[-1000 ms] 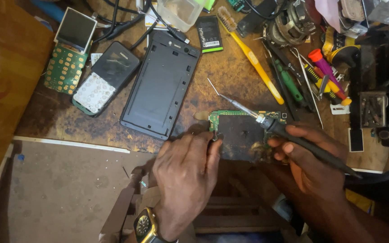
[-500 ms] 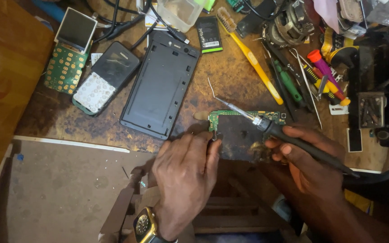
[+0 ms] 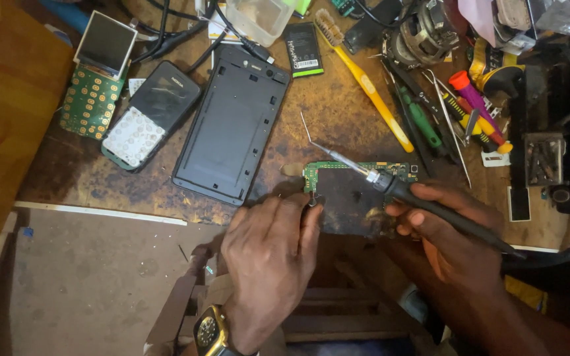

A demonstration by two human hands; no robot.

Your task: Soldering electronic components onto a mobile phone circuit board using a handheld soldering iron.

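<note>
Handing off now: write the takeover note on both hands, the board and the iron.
Left hand: fingertips press on the left edge of the circuit board, pinning it to the bench.
Right hand: grip shut on the soldering iron, tip over the board's upper left corner; contact can't be told.
Nearby: tablet back cover, keypad phone, yellow toothbrush.
Done: board out and laid flat. Left: can't tell which joints are finished.

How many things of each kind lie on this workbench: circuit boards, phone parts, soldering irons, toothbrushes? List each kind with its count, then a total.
Green circuit boards: 2, the circuit board under the hands and the keypad board
Phone parts: 3, back cover, keypad phone, battery
Soldering iron: 1
Yellow toothbrush: 1
Total: 7
</note>
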